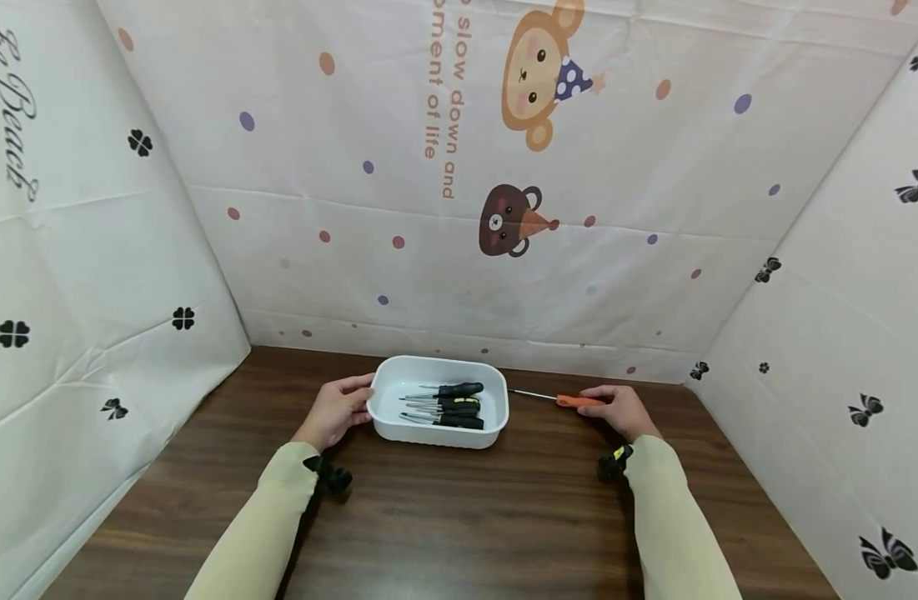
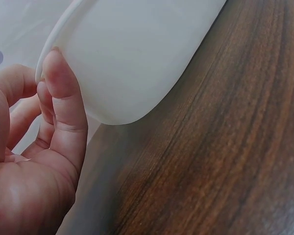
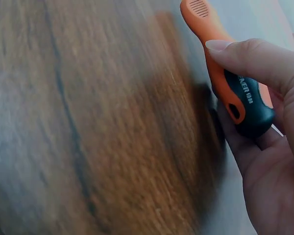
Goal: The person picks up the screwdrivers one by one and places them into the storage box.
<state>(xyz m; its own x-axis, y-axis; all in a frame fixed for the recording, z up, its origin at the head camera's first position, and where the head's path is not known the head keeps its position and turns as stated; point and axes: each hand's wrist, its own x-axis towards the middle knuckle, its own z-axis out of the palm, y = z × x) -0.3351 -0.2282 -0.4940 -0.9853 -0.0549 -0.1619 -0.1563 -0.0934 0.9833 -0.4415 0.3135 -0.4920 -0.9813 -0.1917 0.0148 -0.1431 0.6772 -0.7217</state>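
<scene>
A white rectangular tub with rounded corners stands near the back of the table. Several screwdrivers with black handles lie inside it, shafts toward the left. My left hand pinches the tub's left rim between thumb and fingers; in the left wrist view the thumb presses on the tub wall. To the right of the tub, my right hand grips a screwdriver by its orange and black handle, its thin shaft pointing left at the tub. The right wrist view shows the thumb across the handle.
The dark wooden table stretches in front of the tub. A printed white cloth wall rises close behind it, and more cloth hangs at the left and right sides.
</scene>
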